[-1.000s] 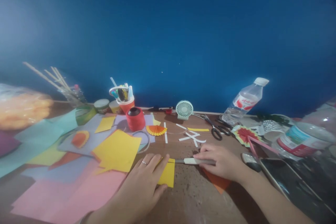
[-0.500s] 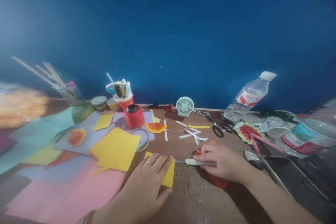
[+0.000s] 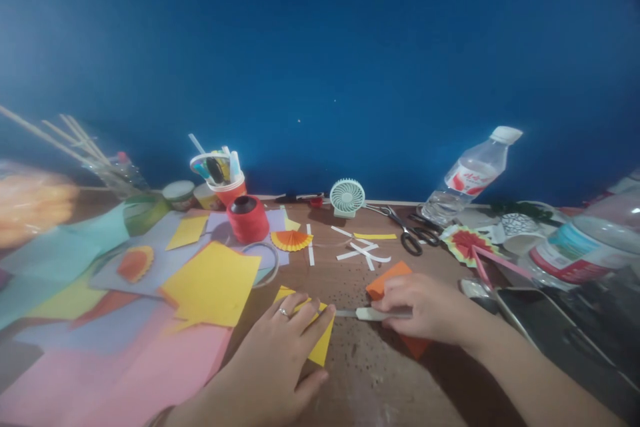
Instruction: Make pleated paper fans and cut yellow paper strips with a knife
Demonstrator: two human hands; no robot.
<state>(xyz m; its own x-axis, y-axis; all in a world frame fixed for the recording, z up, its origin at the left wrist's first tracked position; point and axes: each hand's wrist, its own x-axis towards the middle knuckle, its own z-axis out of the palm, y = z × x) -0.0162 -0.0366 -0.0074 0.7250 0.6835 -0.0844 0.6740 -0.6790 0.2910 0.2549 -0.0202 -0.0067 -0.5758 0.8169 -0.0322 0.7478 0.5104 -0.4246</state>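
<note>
My left hand lies with fingers stretched out on a piece of folded yellow paper, pressing it to the table. My right hand is closed around a craft knife with a pale handle. The knife points left, its thin blade reaching the right edge of the yellow paper by my left fingertips. Beneath my right hand is a piece of orange paper, partly covered by the hand.
Coloured paper sheets cover the left side. A red thread spool, a pen cup and a small fan stand behind. White paper strips, scissors, a tilted bottle and a phone are right.
The view has shifted slightly right. The yellow paper has turned a little under my left hand. More of the orange paper shows beyond my right hand, which still holds the knife.
</note>
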